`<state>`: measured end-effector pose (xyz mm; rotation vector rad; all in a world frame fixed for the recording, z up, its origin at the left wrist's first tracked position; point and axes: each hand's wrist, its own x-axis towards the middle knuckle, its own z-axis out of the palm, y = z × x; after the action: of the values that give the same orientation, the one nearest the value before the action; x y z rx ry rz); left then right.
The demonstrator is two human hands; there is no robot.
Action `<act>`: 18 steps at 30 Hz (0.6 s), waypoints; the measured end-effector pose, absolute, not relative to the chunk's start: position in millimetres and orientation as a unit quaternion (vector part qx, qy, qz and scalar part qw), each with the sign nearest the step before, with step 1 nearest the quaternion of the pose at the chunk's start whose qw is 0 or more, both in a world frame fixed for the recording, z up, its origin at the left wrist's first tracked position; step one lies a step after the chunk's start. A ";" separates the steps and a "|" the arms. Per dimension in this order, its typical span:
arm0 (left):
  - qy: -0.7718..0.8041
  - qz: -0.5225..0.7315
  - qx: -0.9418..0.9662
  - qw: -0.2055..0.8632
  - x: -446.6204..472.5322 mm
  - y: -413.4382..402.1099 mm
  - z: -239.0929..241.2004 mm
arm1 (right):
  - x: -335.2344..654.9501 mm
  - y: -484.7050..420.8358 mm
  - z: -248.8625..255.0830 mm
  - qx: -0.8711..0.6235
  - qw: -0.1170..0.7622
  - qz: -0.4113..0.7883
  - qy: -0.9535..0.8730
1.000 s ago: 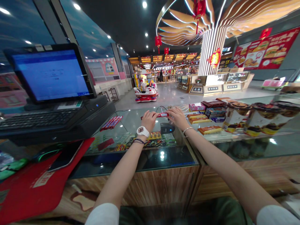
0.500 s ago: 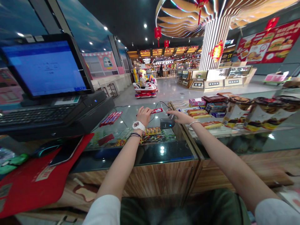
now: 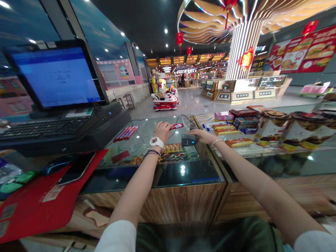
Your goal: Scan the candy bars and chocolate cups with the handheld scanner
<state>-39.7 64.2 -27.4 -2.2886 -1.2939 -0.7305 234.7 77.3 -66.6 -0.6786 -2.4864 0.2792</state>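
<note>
My left hand [image 3: 162, 130], with a white watch on the wrist, holds a small red snack bar [image 3: 176, 126] just above the glass counter [image 3: 147, 134]. My right hand [image 3: 201, 135] reaches over the dark barcode scanner [image 3: 188, 140] and rests on its back end, fingers curled around it. A cable runs from the scanner across the glass. A row of red snack bars [image 3: 126, 133] lies to the left of my left hand.
A till with a blue touchscreen [image 3: 56, 77] and keyboard [image 3: 39, 128] stands at the left, over a red mat [image 3: 39, 199] with a phone [image 3: 76, 169]. Boxed sweets [image 3: 236, 124] and paper cups [image 3: 294, 130] crowd the right counter. Beyond lies a mall hall with a kiddie ride [image 3: 166, 101].
Both hands held the red bar a second ago. My right hand has let go of it and moved down onto the scanner; my left hand keeps the bar.
</note>
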 end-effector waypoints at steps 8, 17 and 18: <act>-0.474 -0.262 -0.814 0.209 -41.7 65.1 -26.4 | 234.0 73.5 -64.2 -0.264 0.327 0.108 -0.901; -0.479 -0.261 -0.813 0.203 -40.4 63.9 -25.5 | 231.1 66.5 -51.2 -0.302 0.443 0.165 -0.828; -0.480 -0.261 -0.812 0.203 -40.5 63.5 -25.0 | 229.4 65.7 -50.5 -0.304 0.461 0.180 -0.814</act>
<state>-40.5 63.5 -25.0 -2.2674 -1.3409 -0.7283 229.4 65.7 -50.5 -0.7492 -2.0033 0.4433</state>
